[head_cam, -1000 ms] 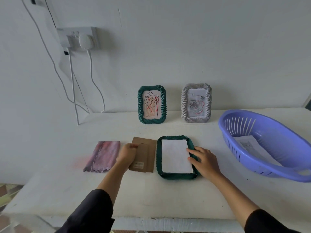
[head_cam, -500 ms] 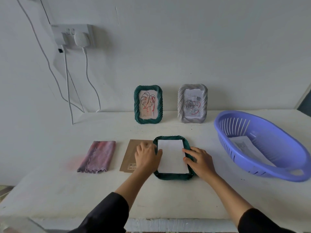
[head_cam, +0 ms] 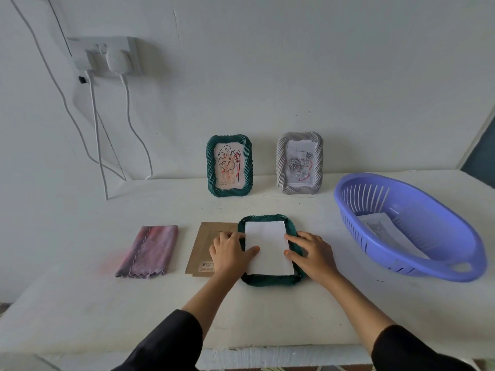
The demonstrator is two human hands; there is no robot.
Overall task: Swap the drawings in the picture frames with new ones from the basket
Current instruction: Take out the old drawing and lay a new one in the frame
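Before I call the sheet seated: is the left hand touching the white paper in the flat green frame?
Touching. In the head view the left hand lays its thumb on the white paper at its left edge, with no gap.

green frame (head_cam: 270, 280) face-down, white sheet (head_cam: 266, 245) in it; basket (head_cam: 450, 236) holds perhaps one drawing (head_cam: 380, 228)

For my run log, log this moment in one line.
paper: lies in flat green frame | left hand: on paper's left edge | right hand: on right edge | cardboard backing: off, left of frame
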